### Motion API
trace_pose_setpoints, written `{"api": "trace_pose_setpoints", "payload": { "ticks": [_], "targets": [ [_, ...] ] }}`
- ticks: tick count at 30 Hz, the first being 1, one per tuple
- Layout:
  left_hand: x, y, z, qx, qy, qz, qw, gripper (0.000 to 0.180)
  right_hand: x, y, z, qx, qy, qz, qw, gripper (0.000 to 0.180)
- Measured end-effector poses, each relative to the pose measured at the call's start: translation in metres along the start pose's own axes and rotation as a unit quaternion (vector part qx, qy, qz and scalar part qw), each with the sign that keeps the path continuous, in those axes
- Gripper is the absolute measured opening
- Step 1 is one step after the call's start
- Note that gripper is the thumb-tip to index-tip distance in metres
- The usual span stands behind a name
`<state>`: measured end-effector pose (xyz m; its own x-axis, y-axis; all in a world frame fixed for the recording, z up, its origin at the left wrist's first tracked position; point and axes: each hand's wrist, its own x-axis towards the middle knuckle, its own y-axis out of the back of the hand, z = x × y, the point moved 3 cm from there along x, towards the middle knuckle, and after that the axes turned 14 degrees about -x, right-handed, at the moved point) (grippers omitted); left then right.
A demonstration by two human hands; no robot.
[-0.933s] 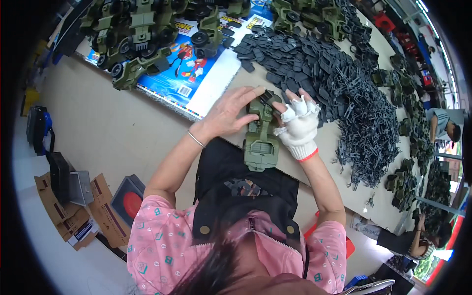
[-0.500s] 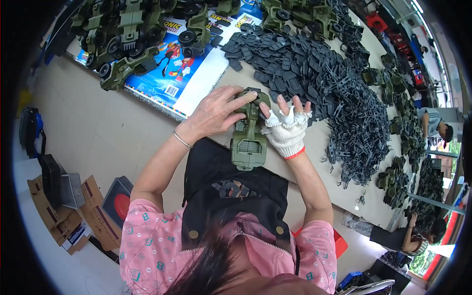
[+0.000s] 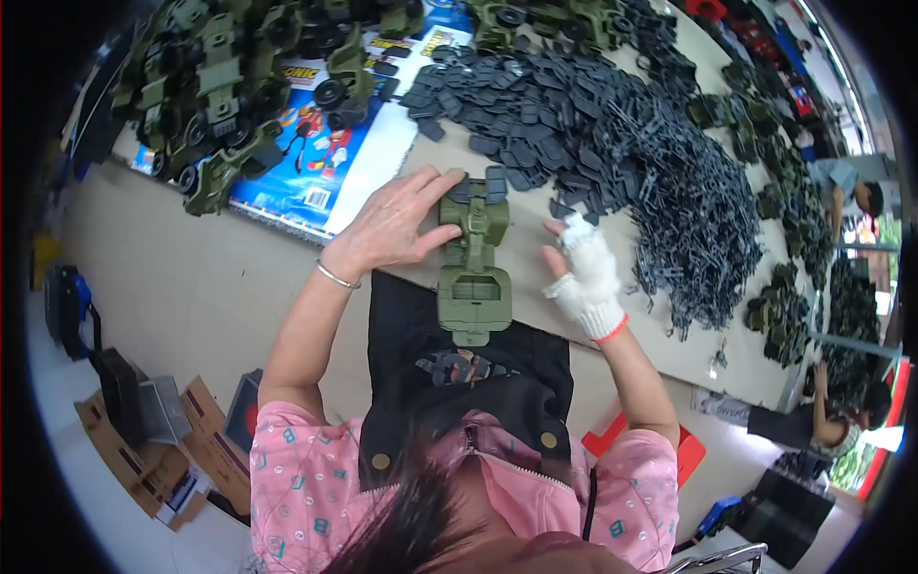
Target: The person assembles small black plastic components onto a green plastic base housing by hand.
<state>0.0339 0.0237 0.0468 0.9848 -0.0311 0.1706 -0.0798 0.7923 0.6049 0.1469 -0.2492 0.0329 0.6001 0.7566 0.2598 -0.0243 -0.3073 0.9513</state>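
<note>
Toy truck [image 3: 475, 304] — matt plastic, glove [image 3: 593, 277] — knitted cloth

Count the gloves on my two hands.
1: a white fingerless glove on your right hand. Your left hand is bare, touching the olive-green toy military truck. Both hands show, so none is hidden.

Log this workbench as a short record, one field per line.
Left hand: bare, touching the left side of a green toy vehicle
Right hand: in a white glove, apart from the vehicle
Vehicle's far end: two dark flat pieces
Heaps: dark flat parts, thin dark parts
Upper left: wheeled green vehicles, blue printed sheet
</note>
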Motion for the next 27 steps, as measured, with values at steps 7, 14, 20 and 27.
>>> {"api": "trace_pose_setpoints", "payload": {
  "ticks": [7, 14, 20, 27],
  "targets": [
    [-0.002, -0.035, -0.002, -0.061, -0.025, 0.071, 0.995, 0.066, 0.025, 0.022, 0.052, -0.169, -0.043, -0.098, 0.980, 0.027],
    [-0.019, -0.060, 0.005, -0.043, -0.022, 0.156, 0.987, 0.072, -0.004, 0.005, 0.067, -0.109, -0.013, -0.153, 0.982, 0.030],
    [-0.016, -0.066, -0.003, -0.009, -0.041, 0.230, 0.972, 0.070, -0.042, 0.038, 0.109, -0.222, -0.181, -0.002, 0.958, 0.014],
    [-0.007, -0.075, -0.002, -0.042, -0.070, 0.226, 0.971, 0.070, -0.124, 0.079, 0.138, -0.158, -0.230, -0.002, 0.960, 0.024]
  ]
}}
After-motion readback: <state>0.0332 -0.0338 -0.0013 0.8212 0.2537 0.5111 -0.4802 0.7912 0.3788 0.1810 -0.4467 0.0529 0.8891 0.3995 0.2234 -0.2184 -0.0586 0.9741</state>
